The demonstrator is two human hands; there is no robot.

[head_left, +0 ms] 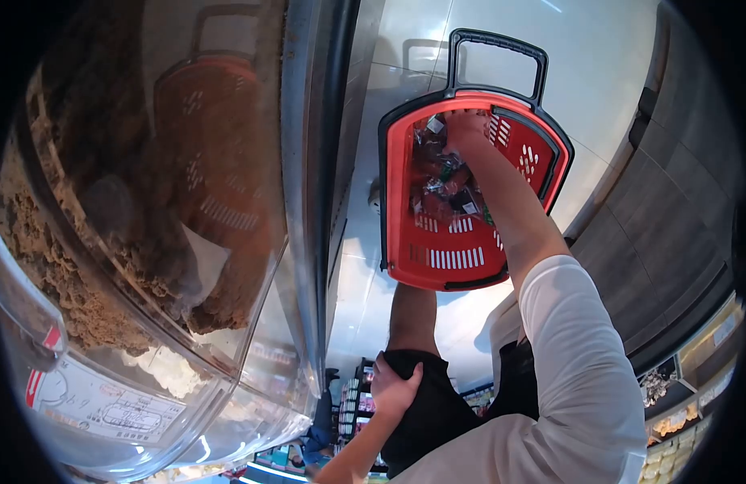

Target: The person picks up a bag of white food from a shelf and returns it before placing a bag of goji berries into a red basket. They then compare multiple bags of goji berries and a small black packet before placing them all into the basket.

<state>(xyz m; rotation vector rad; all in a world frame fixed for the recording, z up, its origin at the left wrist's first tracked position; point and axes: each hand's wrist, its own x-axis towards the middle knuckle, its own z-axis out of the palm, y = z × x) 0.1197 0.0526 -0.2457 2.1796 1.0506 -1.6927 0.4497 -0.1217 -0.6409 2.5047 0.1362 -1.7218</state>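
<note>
My right hand (467,129) reaches down into a red shopping basket (395,234), at the end by the black handle (499,38). It touches small clear plastic packets (445,181) of dark reddish contents, heaped along the basket's left side. Its fingers are partly hidden and blurred among them, so whether it grips one cannot be told. My left hand (394,389) lies on the black shorts (417,375) over my thigh, near the knee, with the thumb spread from the fingers. Nothing is held in it.
To the left stands a glass-sided display case (296,202) with crumbly brown food (74,282) behind the glass and a handwritten label (106,403). Pale floor tiles (599,89) surround the basket. Dark panelling (671,194) runs along the right. Stocked shelves (357,403) and another person (315,444) appear at the bottom.
</note>
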